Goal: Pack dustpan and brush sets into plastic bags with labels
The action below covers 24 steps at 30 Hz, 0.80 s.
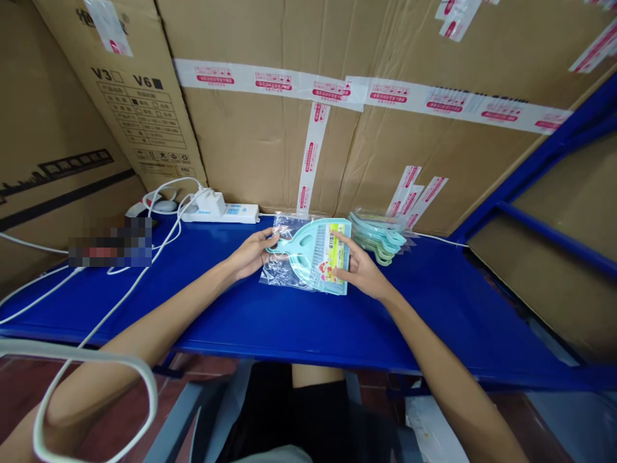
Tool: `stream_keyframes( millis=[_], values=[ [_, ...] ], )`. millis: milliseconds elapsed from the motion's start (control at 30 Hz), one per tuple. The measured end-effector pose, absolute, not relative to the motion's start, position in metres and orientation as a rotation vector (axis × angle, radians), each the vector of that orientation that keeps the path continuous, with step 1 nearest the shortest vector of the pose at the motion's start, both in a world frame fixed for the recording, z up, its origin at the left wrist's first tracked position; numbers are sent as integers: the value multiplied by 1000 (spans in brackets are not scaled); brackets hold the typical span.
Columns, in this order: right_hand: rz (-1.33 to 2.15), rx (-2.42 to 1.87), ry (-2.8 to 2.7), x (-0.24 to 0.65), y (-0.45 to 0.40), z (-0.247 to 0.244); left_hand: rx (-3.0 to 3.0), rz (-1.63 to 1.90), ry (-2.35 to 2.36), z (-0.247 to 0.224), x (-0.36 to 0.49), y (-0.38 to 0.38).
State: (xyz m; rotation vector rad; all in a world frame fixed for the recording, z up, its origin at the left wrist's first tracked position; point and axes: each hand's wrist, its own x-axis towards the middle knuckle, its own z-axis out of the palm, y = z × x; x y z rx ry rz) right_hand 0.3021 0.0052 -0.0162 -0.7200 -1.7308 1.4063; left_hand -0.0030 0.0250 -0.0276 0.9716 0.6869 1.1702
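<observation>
Between my hands is a light-blue mini dustpan and brush set [303,257], wrapped in a clear plastic bag [284,278] with a yellow-green label [336,251] near its wide end. My left hand [254,254] pinches the handle end on the left through the film. On the right, my right hand [360,268] grips the wide edge, thumb and fingers lying over the label. Just behind that hand, a stack of similar bagged dustpan sets [380,235], blue and green, lies on the blue table [299,328].
A white power strip [241,213] with a plugged-in adapter [211,201] stands at the back left. White cables [144,270] run across the table's left side, near a blurred-out object [110,243]. Taped cardboard [260,141] walls the back; a blue metal frame [530,173] rises at right.
</observation>
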Motion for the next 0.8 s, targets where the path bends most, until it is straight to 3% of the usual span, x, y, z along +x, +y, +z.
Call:
stream_keyframes(
  millis=[400,567,733,800],
  values=[
    [1286,-819,-1716,298,5,-17,819,1192,775,-33,5,25],
    [1034,-1032,-1358,299,13,-15,806,1213,811,-29,6,24],
    [1643,-938,-1111,289,6,-10,793,1211,788,-32,10,23],
    [1711,-921,-1059,285,4,-10,800,1196,790,-33,11,22]
  ],
)
